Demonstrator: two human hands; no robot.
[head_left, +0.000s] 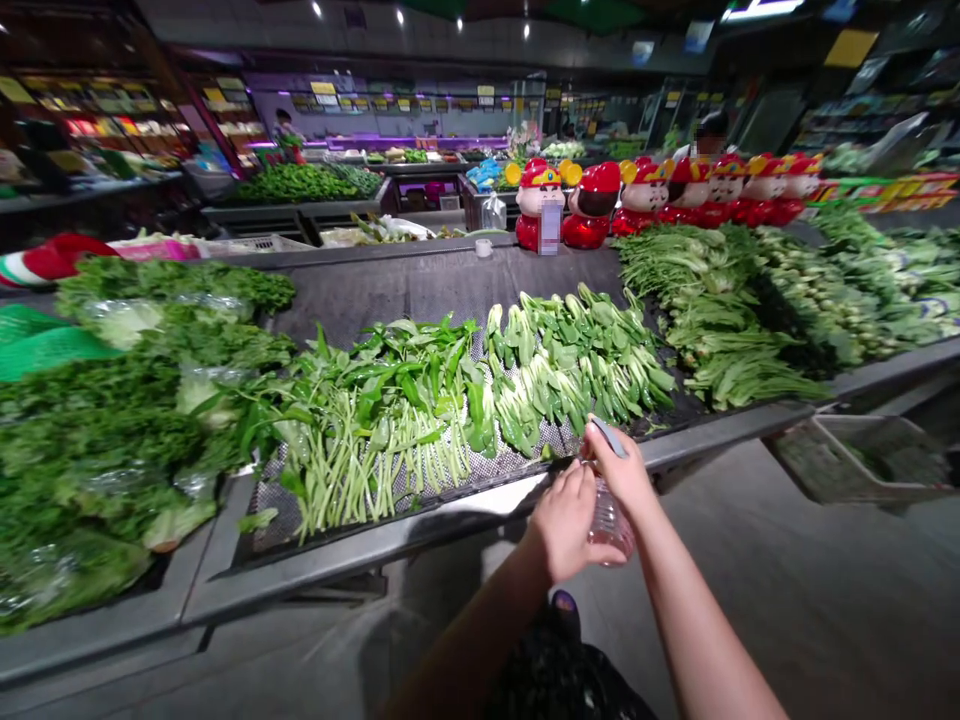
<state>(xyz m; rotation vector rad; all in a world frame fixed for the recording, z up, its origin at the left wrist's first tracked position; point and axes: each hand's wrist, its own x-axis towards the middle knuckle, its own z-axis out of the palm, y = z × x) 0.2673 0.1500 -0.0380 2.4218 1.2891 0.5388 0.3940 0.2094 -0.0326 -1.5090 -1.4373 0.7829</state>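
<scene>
A clear, pinkish ribbed bottle (610,528) is held in front of me, just off the front edge of the vegetable stand. My left hand (568,520) wraps its body from the left side. At the top, my right hand (616,468) closes around its neck, with a grey elongated top part (609,438) showing by the fingers. The neck itself is mostly hidden. Just beyond the hands lie bunches of bok choy (555,375) on a perforated metal sheet (487,466). Left of them are long-stemmed leafy greens (375,420).
Leafy lettuce (127,400), partly in plastic wrap, is piled at left. More greens (727,320) fill the right side. Several red figurines (536,200) line the back ledge beside a small white cup (484,247). A crate (870,455) is low at right. A person (709,140) is behind the figurines.
</scene>
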